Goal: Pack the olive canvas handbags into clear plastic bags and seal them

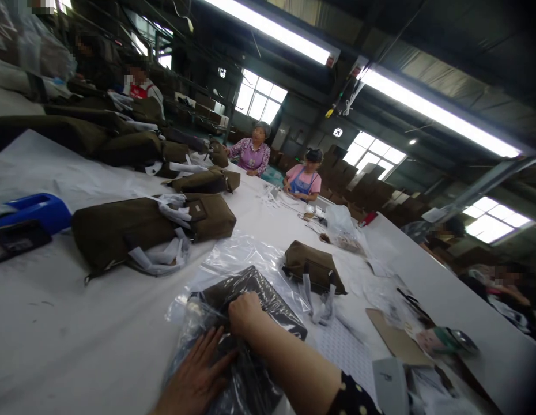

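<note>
A dark olive fabric bag (246,291) lies flat on the white table inside a clear plastic bag (216,271), close in front of me. My left hand (194,374) rests flat on the plastic, fingers spread, at the bag's near side. My right hand (246,311), with a black polka-dot sleeve (352,397) at the wrist, curls over the bag's upper edge through the plastic. Part of the bag is hidden under my hands and forearm.
Several olive bags with white strips lie along the white table (56,300). A blue dispenser (34,210) sits at the left edge, and a cardboard sheet (397,337) lies to the right. Co-workers sit along the table, with stacked cartons behind them.
</note>
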Demonstrator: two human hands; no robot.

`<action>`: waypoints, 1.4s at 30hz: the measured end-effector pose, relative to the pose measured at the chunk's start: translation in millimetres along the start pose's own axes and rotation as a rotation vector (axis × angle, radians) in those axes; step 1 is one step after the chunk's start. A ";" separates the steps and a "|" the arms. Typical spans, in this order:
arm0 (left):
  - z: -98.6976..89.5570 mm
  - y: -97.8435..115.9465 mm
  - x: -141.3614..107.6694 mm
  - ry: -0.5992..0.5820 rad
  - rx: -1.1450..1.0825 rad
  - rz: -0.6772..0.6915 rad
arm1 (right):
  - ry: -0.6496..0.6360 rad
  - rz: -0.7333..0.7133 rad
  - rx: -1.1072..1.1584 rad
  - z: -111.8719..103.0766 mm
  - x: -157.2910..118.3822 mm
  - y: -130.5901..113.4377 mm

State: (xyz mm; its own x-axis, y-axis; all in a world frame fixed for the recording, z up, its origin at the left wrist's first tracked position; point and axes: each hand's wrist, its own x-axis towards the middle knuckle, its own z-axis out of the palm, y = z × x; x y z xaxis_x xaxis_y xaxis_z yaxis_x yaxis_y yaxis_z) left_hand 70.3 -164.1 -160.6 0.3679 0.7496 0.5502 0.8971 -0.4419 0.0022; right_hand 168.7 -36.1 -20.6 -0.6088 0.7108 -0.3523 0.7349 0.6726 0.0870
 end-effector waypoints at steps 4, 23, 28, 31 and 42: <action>-0.4 2.8 6.5 -0.039 -0.018 0.046 | 0.034 0.129 -0.026 -5.0 -3.3 29.9; -46.7 -123.8 92.7 -0.222 -0.671 -0.868 | 0.687 0.817 1.241 140.6 -197.2 74.5; -24.0 -126.2 170.5 -0.611 -0.772 -0.729 | 0.669 0.691 1.444 156.9 -169.1 72.0; -25.5 -115.8 184.7 -0.857 -0.909 -0.696 | 0.677 0.657 1.641 164.2 -167.1 82.7; -122.5 -55.6 233.7 -0.858 -1.483 -0.641 | 0.737 0.650 2.404 178.6 -187.9 92.5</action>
State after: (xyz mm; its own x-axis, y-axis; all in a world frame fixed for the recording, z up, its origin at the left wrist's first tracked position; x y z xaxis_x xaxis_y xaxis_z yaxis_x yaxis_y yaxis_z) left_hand 76.4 -24.7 70.2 0.5320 0.7652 -0.3627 0.1770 0.3184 0.9313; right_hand 404.4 -144.2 -112.8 0.0912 0.8787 -0.4686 -0.5540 -0.3463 -0.7571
